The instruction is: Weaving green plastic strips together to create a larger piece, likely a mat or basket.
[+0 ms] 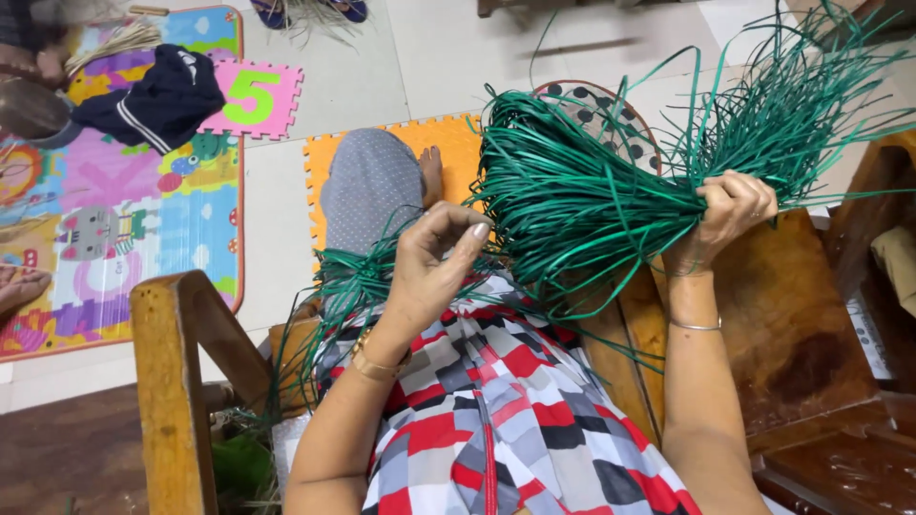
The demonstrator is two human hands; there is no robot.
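While my right hand (pixel 730 212) is clenched around the waist of the bundle of green strips (pixel 572 195), the fingers wrapped tight across it, the loose ends fan out above my lap and over toward the wooden chair (pixel 792 315) at my right. By the look of them, these strips are light, flat and springy: they bow and splay rather than hang limp, so I judge the bunch will try to spread the moment my grip slackens. Their surface looks smooth, perhaps a little slick, which is why the gathered middle seems the surest place to hold, not the whippy tips. My left hand (pixel 434 262) is raised in front of my patterned dress (pixel 506 410), fingers curled in narrowly and pinching what appears to be one or a few thin strands that trail down toward my knee. A single strand should bend easily but might kink if folded sharply. Beyond my knees lie an orange foam mat (pixel 444 143) and a colourful play mat (pixel 124 219) on the floor.
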